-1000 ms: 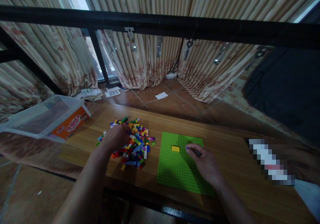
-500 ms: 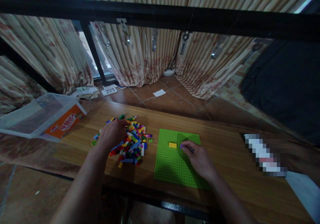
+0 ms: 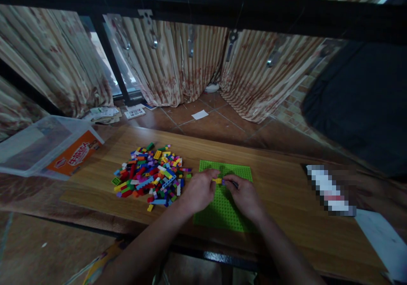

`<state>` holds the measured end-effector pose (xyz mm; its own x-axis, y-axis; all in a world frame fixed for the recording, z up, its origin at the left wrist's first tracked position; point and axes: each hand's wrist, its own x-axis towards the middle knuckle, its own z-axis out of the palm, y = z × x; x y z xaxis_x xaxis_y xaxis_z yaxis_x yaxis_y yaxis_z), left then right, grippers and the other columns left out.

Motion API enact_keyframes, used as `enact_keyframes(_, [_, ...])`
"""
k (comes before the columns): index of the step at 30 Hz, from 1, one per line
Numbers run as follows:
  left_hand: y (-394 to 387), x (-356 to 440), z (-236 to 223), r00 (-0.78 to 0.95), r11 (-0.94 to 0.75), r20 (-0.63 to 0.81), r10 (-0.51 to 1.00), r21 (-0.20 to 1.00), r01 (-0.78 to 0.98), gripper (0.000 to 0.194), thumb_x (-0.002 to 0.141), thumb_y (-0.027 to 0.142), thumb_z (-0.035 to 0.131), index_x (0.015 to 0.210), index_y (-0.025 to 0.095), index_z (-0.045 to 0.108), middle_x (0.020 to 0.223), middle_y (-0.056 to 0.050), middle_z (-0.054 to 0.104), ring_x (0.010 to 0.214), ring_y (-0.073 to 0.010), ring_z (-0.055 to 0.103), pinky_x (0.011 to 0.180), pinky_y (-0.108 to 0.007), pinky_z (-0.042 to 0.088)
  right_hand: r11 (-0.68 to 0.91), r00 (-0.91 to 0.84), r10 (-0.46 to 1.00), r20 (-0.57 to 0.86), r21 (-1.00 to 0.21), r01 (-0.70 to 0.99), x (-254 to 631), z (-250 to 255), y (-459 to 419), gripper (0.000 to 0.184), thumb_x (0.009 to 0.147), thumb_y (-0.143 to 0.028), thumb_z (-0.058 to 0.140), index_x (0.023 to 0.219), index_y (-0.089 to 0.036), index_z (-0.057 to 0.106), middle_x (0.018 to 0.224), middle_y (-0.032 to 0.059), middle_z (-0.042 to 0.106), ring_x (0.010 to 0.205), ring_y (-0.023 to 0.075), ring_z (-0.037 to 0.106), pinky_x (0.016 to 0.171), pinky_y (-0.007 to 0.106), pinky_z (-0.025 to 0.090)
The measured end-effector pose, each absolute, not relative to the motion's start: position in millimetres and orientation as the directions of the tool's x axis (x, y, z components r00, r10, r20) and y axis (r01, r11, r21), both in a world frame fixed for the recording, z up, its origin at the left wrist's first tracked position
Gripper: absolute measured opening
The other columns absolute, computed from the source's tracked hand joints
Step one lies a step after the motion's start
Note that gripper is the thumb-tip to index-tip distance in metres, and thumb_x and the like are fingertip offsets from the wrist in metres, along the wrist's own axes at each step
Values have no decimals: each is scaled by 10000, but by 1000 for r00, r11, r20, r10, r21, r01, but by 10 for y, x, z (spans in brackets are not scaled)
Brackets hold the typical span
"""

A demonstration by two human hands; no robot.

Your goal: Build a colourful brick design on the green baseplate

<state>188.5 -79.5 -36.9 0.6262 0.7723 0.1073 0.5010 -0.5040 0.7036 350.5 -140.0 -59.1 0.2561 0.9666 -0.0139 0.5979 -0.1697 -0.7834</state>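
Observation:
A green baseplate lies on the wooden table. A small yellow brick sits on it near the middle. My left hand rests on the plate with its fingertips pinched at the yellow brick. My right hand is closed on a small purple brick and a dark piece, right beside the yellow brick. A pile of loose coloured bricks lies to the left of the plate.
A clear plastic box with an orange label stands at the table's left end. A blurred-out object and white paper lie at the right. Curtains and a black rail are behind; dark cloth hangs at the right.
My left hand has left the brick pile and moved right to the yellow brick on the baseplate. My right hand has shifted slightly left toward that brick. The camera tilted down.

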Motion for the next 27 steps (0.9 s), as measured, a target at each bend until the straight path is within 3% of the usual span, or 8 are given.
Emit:
enact_keyframes(9, [-743,1971,-453,634,-489,33,773,667,562,514,843,76,446,1343,164,528,1154,-59,706,1022,-196,674,999,-330,493,-198,325,946,12,-771,606,3485,-637,-1388,252,872,-358,498,903,-222,707,899,49,754,817,222,681,783,344,463])
enact_keyframes(27, [-780,2037,-579,624,-527,135,769,687,500,485,855,54,427,1312,156,554,1139,-83,712,1053,-182,668,982,-334,523,-222,383,923,19,-789,573,3471,-664,-1345,238,818,-368,556,773,-234,748,812,42,765,731,213,680,707,330,480])
